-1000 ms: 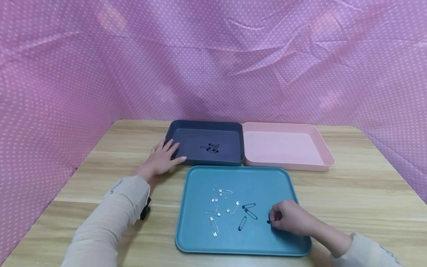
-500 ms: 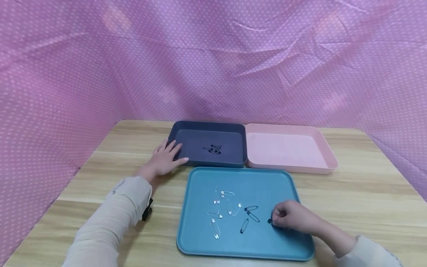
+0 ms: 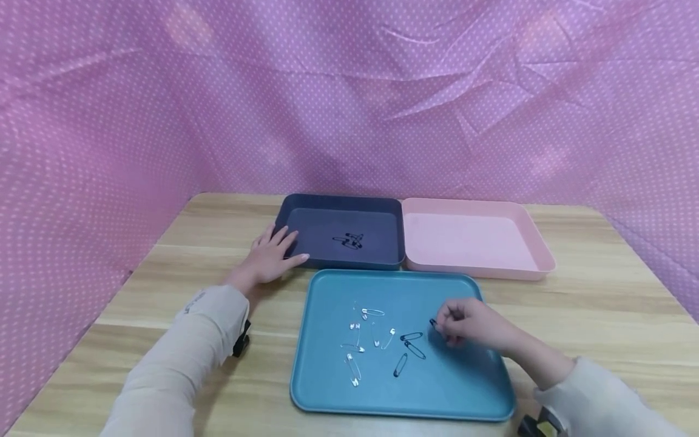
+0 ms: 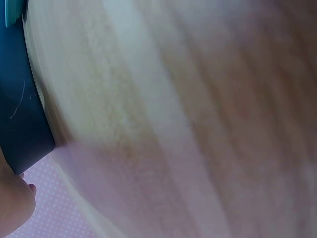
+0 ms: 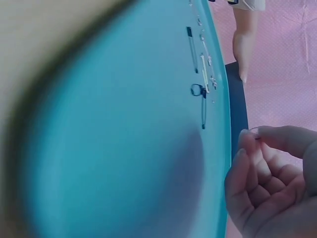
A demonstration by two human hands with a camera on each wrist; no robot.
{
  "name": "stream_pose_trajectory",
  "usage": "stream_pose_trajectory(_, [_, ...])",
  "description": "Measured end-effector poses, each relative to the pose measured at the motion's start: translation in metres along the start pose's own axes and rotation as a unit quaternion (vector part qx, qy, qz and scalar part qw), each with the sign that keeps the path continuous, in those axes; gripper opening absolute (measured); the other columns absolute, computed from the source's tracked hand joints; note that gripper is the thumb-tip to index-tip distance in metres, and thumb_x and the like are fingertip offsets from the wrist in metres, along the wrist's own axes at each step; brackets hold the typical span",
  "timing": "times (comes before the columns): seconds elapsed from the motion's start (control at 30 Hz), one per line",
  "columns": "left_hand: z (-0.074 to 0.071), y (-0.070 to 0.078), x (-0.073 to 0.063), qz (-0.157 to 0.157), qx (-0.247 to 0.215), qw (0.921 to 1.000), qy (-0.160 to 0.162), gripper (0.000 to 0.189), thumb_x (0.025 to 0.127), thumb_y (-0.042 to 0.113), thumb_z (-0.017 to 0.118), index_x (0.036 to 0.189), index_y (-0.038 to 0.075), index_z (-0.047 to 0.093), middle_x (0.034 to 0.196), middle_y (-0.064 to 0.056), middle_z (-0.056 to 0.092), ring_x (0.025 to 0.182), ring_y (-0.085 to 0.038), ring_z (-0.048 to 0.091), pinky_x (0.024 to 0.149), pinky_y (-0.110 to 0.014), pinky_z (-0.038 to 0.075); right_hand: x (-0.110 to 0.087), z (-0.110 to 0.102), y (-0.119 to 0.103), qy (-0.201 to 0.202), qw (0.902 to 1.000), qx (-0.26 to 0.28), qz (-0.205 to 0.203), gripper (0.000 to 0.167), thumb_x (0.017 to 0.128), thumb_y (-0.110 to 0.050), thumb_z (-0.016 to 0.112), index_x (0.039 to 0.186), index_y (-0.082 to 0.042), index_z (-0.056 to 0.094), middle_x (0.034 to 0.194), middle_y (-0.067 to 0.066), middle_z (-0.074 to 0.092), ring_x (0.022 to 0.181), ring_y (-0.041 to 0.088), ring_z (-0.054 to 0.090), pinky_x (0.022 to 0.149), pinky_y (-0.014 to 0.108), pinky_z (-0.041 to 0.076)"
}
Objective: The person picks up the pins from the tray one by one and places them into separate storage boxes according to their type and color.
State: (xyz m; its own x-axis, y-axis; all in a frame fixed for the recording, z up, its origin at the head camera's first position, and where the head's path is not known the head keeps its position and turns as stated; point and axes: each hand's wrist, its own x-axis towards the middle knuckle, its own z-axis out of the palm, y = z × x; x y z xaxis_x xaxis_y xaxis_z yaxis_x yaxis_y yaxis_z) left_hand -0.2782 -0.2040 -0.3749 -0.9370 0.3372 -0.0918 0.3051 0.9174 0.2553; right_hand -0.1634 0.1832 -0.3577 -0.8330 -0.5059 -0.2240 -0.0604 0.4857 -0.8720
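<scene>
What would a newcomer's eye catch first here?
Probably the pink dotted cloth filling the background. Next, the teal tray in front, with silver safety pins scattered left of three black safety pins, and the right hand pinching a dark pin over the tray's right side. Behind that, the dark blue tray, with the left hand at its left end, sits beside the pink tray.

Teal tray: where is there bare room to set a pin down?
On the teal tray: the strip beyond the silver pins, up to the far edge; and the near-right part, between the three loose black pins, right hand and near edge. The pink tray shows bare floor too. Crowded: left of centre, where silver pins spread, with black pins beside them.
</scene>
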Motion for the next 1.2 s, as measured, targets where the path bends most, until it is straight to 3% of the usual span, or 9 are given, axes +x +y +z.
stream_pose_trajectory(0.53, [-0.008, -0.002, 0.001, -0.005, 0.010, 0.9999, -0.002, 0.078, 0.082, 0.064, 0.025, 0.138, 0.009, 0.019, 0.141, -0.017, 0.010, 0.127, -0.036, -0.007, 0.097, -0.053, 0.001, 0.059, -0.014, -0.033, 0.074, 0.9950, 0.063, -0.021, 0.012, 0.087, -0.006, 0.046, 0.088, 0.005, 0.053, 0.082, 0.022, 0.055, 0.071, 0.027, 0.058, 0.064, 0.035, 0.049])
stream_pose_trajectory(0.77, [-0.006, -0.001, 0.004, -0.003, 0.011, 0.9999, -0.007, 0.081, 0.081, 0.066, 0.024, 0.138, 0.010, 0.018, 0.142, -0.016, 0.010, 0.127, -0.035, -0.008, 0.097, -0.053, 0.001, 0.084, -0.020, -0.044, 0.113, 0.9894, 0.092, -0.005, 0.013, 0.086, -0.005, 0.048, 0.091, 0.007, 0.052, 0.089, 0.023, 0.056, 0.074, 0.023, 0.058, 0.068, 0.033, 0.048])
stream_pose_trajectory(1.0, [-0.004, -0.001, 0.002, -0.009, 0.010, 0.9998, -0.013, 0.082, 0.079, 0.068, 0.023, 0.139, 0.011, 0.017, 0.142, -0.014, 0.009, 0.127, -0.034, -0.010, 0.097, -0.053, 0.001, 0.110, -0.021, -0.054, 0.137, 0.9822, 0.121, 0.042, 0.014, 0.086, -0.010, 0.051, 0.093, 0.001, 0.053, 0.091, 0.020, 0.056, 0.081, 0.028, 0.055, 0.077, 0.041, 0.044])
stream_pose_trajectory(1.2, [-0.002, 0.000, 0.000, -0.005, 0.008, 0.9999, -0.009, 0.082, 0.080, 0.067, 0.024, 0.138, 0.010, 0.018, 0.142, -0.016, 0.010, 0.127, -0.035, -0.008, 0.097, -0.053, 0.002, 0.137, -0.017, -0.054, 0.156, 0.9815, 0.108, 0.026, 0.011, 0.086, -0.008, 0.052, 0.093, 0.000, 0.053, 0.094, 0.019, 0.056, 0.082, 0.024, 0.057, 0.075, 0.033, 0.045])
